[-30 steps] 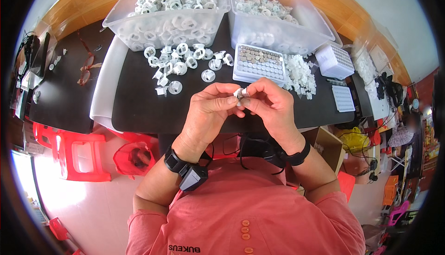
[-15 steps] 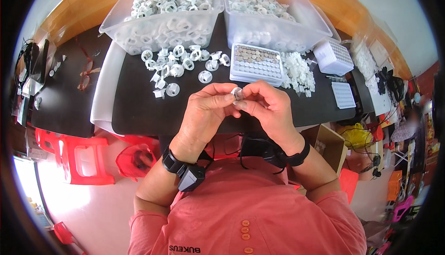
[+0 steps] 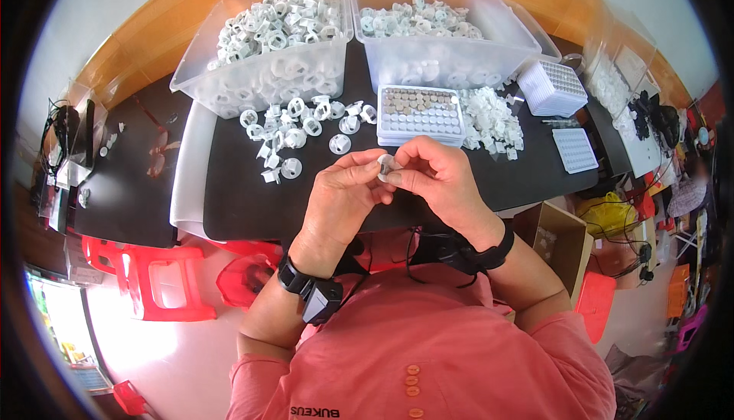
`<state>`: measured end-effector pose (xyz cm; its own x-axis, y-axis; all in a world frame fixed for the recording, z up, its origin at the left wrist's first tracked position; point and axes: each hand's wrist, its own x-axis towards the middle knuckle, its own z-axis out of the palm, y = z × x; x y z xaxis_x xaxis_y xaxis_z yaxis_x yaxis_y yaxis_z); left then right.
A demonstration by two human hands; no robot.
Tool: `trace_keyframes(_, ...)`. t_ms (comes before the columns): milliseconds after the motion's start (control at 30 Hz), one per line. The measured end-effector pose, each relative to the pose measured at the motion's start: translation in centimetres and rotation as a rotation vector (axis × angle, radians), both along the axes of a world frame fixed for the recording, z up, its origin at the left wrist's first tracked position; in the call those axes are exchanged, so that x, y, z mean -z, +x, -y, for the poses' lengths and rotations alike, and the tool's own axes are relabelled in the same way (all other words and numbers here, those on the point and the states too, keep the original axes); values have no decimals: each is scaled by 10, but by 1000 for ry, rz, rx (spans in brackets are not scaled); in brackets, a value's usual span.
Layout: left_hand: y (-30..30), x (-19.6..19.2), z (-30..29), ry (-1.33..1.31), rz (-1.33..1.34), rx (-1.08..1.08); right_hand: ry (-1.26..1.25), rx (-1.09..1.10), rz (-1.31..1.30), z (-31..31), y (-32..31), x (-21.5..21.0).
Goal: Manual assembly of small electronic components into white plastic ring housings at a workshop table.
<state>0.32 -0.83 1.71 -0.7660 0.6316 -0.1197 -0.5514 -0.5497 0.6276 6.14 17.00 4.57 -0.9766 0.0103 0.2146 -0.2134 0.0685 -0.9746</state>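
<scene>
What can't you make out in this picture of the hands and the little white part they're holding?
- Small white part, head view: mostly covered by the fingertips of the left hand and right hand; its shape is unclear.
- Round pieces in the tray: too small to identify.
- Lower layers in the two clear bins: hidden under the white rings piled on top.
</scene>
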Motion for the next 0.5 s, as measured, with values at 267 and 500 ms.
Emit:
trace_keyframes(267,-4,7,0,68,39,31,-76,59,-49,10,-3,8)
trace_keyframes(500,-3,2,1,-48,-25,-48,275,251,-401,21,-5,22)
